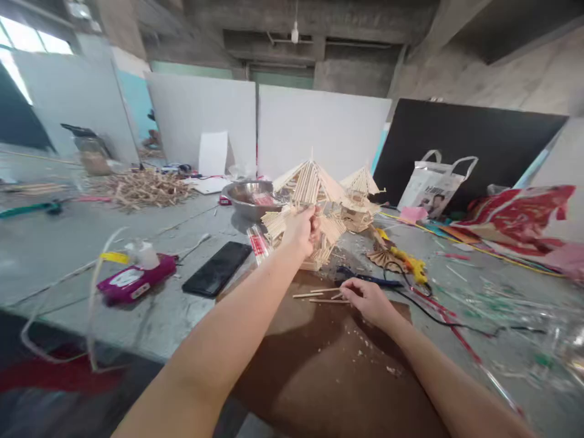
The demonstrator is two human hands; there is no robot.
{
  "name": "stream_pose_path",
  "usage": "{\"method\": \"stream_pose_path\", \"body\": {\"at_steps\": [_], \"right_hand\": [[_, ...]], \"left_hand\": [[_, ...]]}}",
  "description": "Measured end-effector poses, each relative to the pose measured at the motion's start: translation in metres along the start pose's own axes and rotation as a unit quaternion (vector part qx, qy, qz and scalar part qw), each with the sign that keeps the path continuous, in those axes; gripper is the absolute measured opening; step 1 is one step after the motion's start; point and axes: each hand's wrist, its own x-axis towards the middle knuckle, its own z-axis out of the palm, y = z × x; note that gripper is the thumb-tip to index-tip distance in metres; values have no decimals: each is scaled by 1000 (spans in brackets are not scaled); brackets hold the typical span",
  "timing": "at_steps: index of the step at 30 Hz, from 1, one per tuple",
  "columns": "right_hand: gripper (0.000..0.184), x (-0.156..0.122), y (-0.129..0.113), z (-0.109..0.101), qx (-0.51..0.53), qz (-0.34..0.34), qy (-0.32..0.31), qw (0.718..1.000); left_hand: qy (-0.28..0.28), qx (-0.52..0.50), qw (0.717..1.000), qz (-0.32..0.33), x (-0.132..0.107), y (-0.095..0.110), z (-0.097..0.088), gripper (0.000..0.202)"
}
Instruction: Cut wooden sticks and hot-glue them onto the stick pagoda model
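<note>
Fingers [314,222] of the left hand [303,231] are clenched on the side of a stick model [311,193], a small tiered house of pale wooden sticks. They hold it tilted up off the surface [55,243], just above the far edge of a brown sheet [319,371]. The right hand [368,302] lies low on that sheet with its fingertips curled at a few loose sticks [319,295]. Whether one is already pinched or only touched cannot be told from here.

This looks like the building step: the model is steadied in one hand while the other goes for the next stick to add. Fitting it would call for lifting a single stick clear of its neighbours and bringing it up to the held model. The left hand's grip would need to stay light, since the stick walls look easy to crush.

A second stick house [361,196] stands just behind the held one, and a metal bowl [246,201] stands to its left. A yellow tool [409,263] with a black cord lies near the right hand. A black phone [218,268] lies well apart on the left.
</note>
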Motion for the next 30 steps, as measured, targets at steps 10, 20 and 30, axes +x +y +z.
{"method": "stream_pose_path", "body": {"at_steps": [10,20,30], "right_hand": [[21,1,3,3,11,-5,5,1000],[24,2,2,-6,-36,-25,26,999],[35,1,17,-63,-378,152,-88,909]], "left_hand": [[-16,-53,997,-50,-1,4,0,20],[-25,-55,997,-46,-8,3,-1,17],[-97,188,975,65,-39,-43,-14,19]]}}
